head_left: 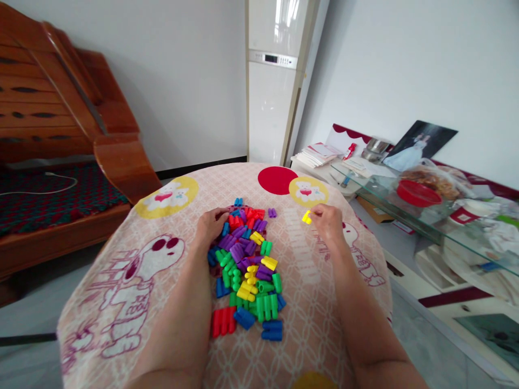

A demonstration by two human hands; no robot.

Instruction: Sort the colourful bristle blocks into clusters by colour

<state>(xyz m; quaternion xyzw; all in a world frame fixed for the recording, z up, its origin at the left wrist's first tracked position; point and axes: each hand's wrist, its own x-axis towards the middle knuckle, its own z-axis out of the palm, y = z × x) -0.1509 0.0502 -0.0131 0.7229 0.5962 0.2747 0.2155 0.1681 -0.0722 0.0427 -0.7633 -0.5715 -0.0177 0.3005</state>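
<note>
A heap of plastic bullet-shaped building blocks in red, blue, green, purple and yellow spreads over the middle of the table, with a purple block (237,252) near its centre. At the heap's far left edge rests my left hand (211,226), fingers curled against the blocks; whether it grips one is hidden. Right of the heap, my right hand (325,222) pinches a small yellow block (307,217) between thumb and fingertips. One purple block (272,213) lies apart, between the heap and my right hand. Nearest me are a red block (223,322) and a blue block (272,330).
A patterned cloth covers the round table (162,302). To the left stands a wooden bench (121,156); a tall white air conditioner (270,108) is behind. At right, a glass-topped cabinet (381,189) carries papers, a red bowl (418,193) and a photo (421,145).
</note>
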